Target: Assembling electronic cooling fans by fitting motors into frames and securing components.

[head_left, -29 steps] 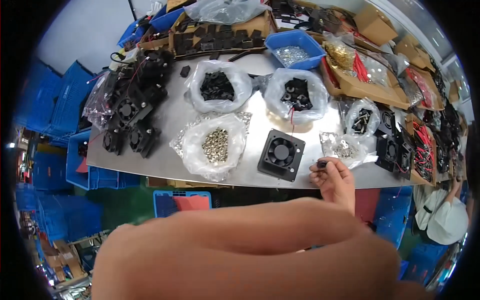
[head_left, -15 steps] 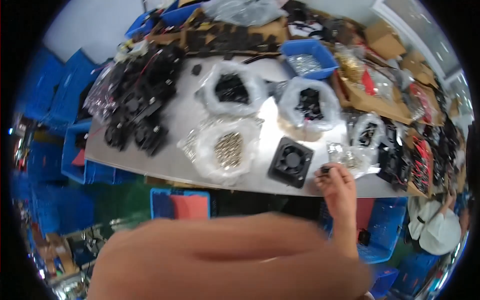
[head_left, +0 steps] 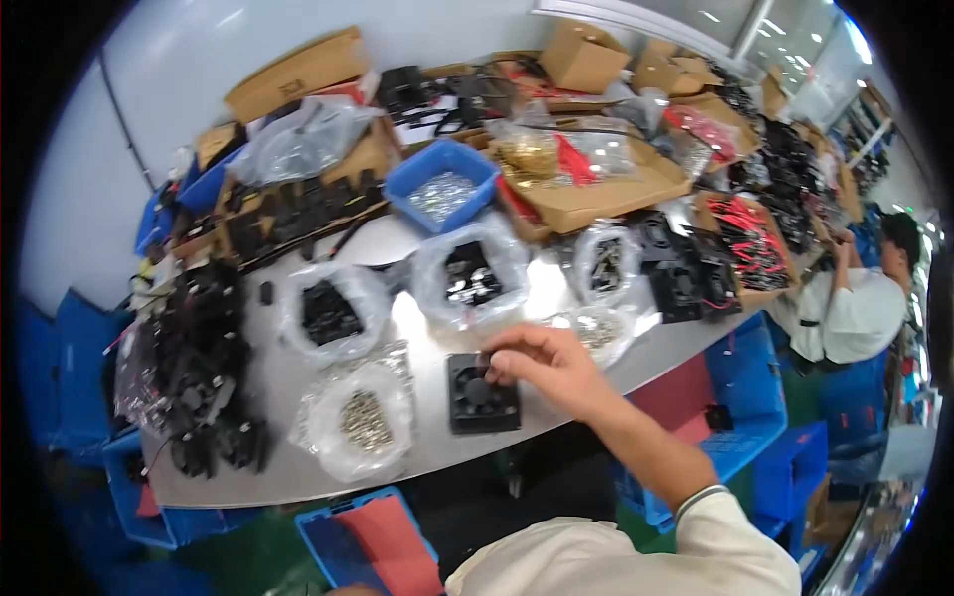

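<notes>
My right hand [head_left: 545, 366] reaches in from the right, over the top right corner of a square black cooling fan [head_left: 484, 395] that lies flat on the metal table. Thumb and index finger are pinched at the fan's upper edge; what sits between them is too small and dark to make out. Left of the fan stands an open plastic bag of small silvery metal parts [head_left: 366, 422]. Behind it are two bags of black parts, one with plain black pieces [head_left: 328, 314], one with shiny black pieces [head_left: 471, 274]. My left hand does not show.
A blue bin of clear or silvery parts [head_left: 440, 197] stands behind the bags. Black fans [head_left: 199, 392] are heaped at the left. More fans [head_left: 686, 281] and a box of red-and-black wires [head_left: 750, 238] lie right. Blue crates [head_left: 745, 392] stand below the table edge; a co-worker [head_left: 855, 308] sits right.
My right hand, with a small black piece seen in it earlier, has moved left to the fan. The large blurred skin near the lens is gone. The view has swung right.
</notes>
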`<act>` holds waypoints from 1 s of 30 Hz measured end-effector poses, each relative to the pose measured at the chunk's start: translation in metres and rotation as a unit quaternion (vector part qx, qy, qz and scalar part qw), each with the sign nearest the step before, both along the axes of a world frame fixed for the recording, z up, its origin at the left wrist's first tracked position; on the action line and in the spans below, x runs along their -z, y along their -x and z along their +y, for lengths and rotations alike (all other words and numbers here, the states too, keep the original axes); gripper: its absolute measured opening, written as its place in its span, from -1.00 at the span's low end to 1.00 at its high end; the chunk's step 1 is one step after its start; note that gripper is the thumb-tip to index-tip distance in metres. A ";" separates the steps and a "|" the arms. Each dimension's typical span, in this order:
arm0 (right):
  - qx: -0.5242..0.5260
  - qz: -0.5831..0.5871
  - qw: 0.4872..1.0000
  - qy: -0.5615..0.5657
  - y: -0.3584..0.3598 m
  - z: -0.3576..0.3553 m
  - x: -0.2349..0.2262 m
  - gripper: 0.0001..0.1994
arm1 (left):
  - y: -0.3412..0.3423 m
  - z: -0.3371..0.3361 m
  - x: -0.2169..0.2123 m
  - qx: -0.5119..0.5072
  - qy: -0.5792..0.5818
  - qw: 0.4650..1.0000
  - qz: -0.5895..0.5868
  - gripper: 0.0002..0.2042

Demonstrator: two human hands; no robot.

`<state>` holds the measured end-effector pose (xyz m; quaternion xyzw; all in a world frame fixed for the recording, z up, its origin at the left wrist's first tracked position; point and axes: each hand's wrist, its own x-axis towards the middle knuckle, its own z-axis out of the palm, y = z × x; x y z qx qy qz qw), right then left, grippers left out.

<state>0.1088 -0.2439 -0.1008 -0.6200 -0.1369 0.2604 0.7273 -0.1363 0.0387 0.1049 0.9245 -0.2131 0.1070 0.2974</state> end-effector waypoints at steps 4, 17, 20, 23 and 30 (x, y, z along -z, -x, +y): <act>-0.038 -0.353 0.930 0.098 -0.030 0.084 -0.030 -0.77 | -0.057 -0.056 0.142 -0.200 0.482 0.840 -0.146 -0.65; -0.083 -0.505 0.730 0.453 -0.110 0.058 0.025 -0.85 | -0.051 -0.107 0.246 -0.144 0.670 0.685 0.247 -0.78; -0.068 -0.501 0.734 0.455 -0.110 0.064 0.031 -0.86 | -0.065 -0.112 0.241 -0.168 0.672 0.688 0.216 -0.80; -0.068 -0.506 0.718 0.473 -0.111 0.067 0.031 -0.85 | -0.076 -0.112 0.241 -0.183 0.691 0.676 0.179 -0.80; -0.091 -0.496 0.724 0.471 -0.120 0.068 0.021 -0.84 | -0.078 -0.126 0.246 -0.187 0.722 0.648 0.154 -0.81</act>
